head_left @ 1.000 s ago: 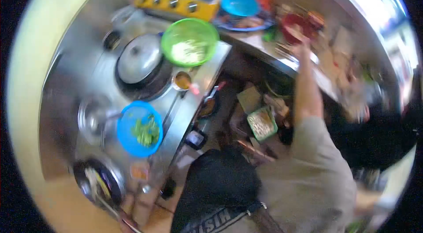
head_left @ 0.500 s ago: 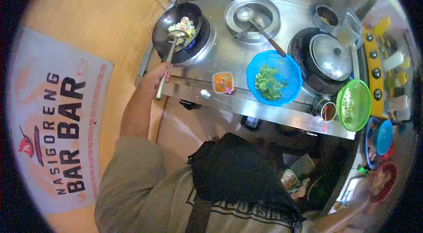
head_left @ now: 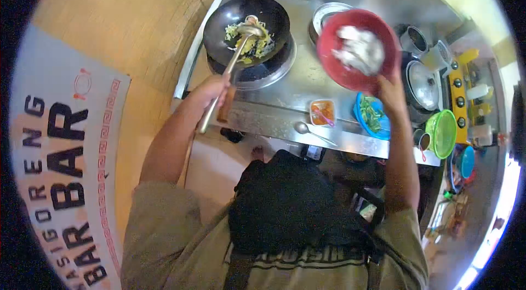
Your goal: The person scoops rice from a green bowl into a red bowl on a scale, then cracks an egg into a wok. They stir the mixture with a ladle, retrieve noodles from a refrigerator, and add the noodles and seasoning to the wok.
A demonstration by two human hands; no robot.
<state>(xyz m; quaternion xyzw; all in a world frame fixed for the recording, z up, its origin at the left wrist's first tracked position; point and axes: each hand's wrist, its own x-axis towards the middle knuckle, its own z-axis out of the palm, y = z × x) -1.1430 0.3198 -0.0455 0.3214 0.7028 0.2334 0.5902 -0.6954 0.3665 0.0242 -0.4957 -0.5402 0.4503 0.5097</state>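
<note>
Upper centre, the left hand, grip tight, held a long metal spatula in the round black wok; the right hand gripped a red plastic bowl of rice.

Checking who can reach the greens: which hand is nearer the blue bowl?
Right. The right hand, holding the red bowl, is right beside the blue bowl; the left hand is well off to its left, gripping the ladle in the wok.
</note>
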